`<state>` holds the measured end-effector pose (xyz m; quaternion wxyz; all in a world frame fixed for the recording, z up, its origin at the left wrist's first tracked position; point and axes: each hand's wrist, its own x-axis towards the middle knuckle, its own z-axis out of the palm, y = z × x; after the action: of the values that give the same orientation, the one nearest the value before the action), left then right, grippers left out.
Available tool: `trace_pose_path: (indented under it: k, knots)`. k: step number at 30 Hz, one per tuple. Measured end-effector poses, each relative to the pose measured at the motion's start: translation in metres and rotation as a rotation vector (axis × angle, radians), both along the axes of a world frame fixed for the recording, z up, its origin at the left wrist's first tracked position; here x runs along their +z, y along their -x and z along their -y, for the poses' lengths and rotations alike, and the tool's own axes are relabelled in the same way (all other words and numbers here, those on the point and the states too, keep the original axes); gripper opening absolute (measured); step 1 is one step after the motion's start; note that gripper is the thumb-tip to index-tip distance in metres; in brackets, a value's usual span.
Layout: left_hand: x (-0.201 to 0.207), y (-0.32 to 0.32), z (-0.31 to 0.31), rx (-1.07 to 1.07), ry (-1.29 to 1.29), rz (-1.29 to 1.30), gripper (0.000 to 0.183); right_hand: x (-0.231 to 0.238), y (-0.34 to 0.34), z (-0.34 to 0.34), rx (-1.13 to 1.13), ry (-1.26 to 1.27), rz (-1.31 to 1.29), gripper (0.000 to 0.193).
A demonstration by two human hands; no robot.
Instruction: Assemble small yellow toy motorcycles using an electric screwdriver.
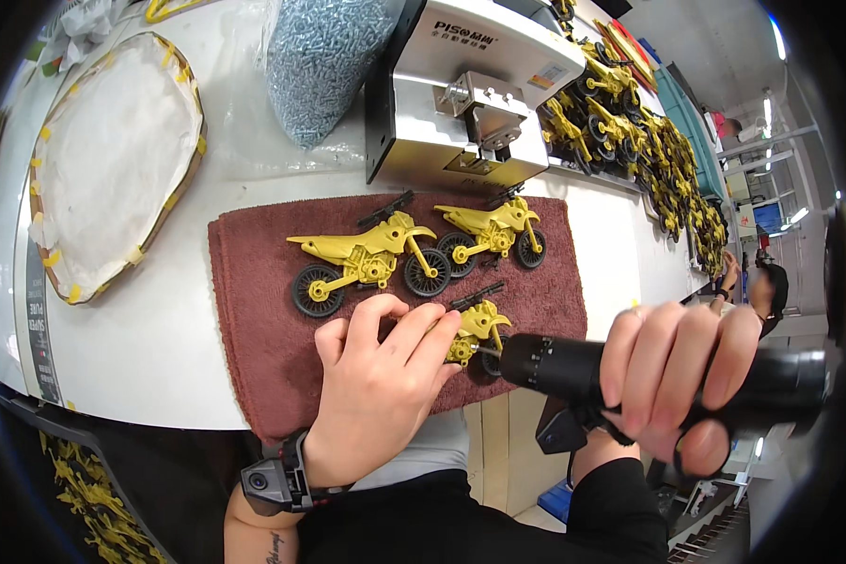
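On a brown towel (254, 357) lies a yellow toy motorcycle (484, 322) with black wheels, partly covered by my left hand (381, 362). The fingers of that hand are closed over its rear part and press it down. My right hand (681, 376) is wrapped around a black electric screwdriver (555, 367). The driver's thin bit points left and meets the lower middle of this motorcycle, at a small silvery screw. Farther up the towel lie a second toy motorcycle (371, 252) and a third motorcycle (492, 228), both on their sides.
A metal screw feeder (470, 103) stands behind the towel, with a bag of small screws (324, 70) to its left. A taped white oval tray (117, 169) lies at left. Many yellow motorcycles (620, 132) are heaped at right. Another person (771, 291) is farther back.
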<state>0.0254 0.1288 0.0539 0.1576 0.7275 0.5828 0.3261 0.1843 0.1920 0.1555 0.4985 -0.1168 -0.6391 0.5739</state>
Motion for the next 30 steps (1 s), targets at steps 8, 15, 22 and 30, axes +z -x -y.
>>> trace_pose_path:
  k: [8,15,22,30]
  knots:
    - [0.000,0.002,0.001,-0.003,0.010,0.028,0.044,-0.014,0.001,0.004,0.027,-0.063,0.024,0.024]
    - [-0.001,-0.001,0.002,-0.008,-0.003,0.028,0.042,-0.013,-0.003,0.006,0.045,-0.072,0.090,0.025]
    - [-0.006,0.004,0.001,0.009,0.003,0.010,0.041,-0.023,0.008,0.004,0.196,-0.159,0.107,0.024]
    - [-0.003,-0.001,0.002,0.003,-0.024,-0.024,0.041,0.028,-0.009,-0.018,0.161,0.028,-0.214,0.024]
